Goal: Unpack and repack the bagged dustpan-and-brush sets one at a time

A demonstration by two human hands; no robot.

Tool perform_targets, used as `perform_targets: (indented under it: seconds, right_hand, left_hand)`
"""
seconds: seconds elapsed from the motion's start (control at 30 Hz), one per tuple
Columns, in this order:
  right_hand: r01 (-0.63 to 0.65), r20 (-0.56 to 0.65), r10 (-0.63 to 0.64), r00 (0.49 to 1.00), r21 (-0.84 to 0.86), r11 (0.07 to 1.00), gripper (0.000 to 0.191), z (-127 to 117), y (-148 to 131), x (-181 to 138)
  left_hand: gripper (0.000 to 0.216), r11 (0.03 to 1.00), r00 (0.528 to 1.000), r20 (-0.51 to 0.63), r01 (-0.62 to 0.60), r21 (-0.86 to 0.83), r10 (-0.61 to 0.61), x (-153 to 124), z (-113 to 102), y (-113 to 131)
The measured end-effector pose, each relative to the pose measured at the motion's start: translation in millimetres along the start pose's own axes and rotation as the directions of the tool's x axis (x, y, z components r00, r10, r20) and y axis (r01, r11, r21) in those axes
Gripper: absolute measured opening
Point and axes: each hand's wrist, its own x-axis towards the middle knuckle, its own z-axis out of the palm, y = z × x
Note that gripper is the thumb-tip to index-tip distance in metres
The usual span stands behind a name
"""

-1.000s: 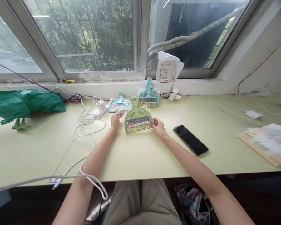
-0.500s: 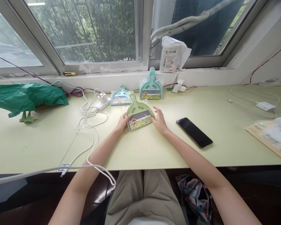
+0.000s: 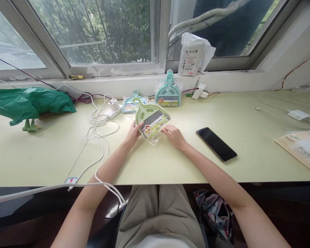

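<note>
A light green mini dustpan-and-brush set [image 3: 150, 119] in clear plastic wrap is tilted up off the pale green table [image 3: 170, 162], handle pointing back left. My left hand [image 3: 133, 132] grips its lower left edge. My right hand [image 3: 173, 135] pinches the wrap at its lower right corner. Behind it lie a light blue set [image 3: 129, 103] flat on the table and a stack of teal sets [image 3: 168, 93] leaning near the window sill.
A black phone [image 3: 216, 144] lies right of my hands. White cables and a charger [image 3: 112, 111] spread to the left, beside a green plastic bag [image 3: 31, 104]. A brown paper envelope [image 3: 302, 152] sits far right. A white packet [image 3: 193, 55] stands on the sill.
The green set went from lying flat to being lifted and turned, handle swinging left. My left hand moved onto its edge and took hold; my right hand shifted to its lower corner.
</note>
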Motion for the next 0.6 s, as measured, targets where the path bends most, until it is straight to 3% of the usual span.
perform_targets:
  seconds: [0.1, 0.23, 0.33, 0.6]
  right_hand:
    - [-0.189, -0.011, 0.201, 0.979, 0.295, 0.937, 0.044, 2, 3, 3]
    - [-0.413, 0.055, 0.492, 0.869, 0.627, 0.66, 0.042, -1, 8, 5]
    - [-0.417, 0.056, 0.563, 0.825, 0.733, 0.537, 0.042, -4, 14, 6]
    - [-0.311, -0.034, 0.613, 0.789, 0.839, 0.447, 0.033, -14, 22, 9]
  left_hand:
    - [0.051, 1.0, 0.997, 0.072, 0.017, -0.019, -0.015, -3, 2, 2]
    - [0.051, 0.999, 0.988, 0.149, 0.043, -0.017, -0.04, -5, 1, -1]
    - [0.055, 0.997, 0.976, 0.204, 0.065, 0.039, -0.072, -4, -2, -4]
    - [0.04, 0.938, 0.878, 0.44, 0.03, 0.345, -0.19, -9, -8, 10]
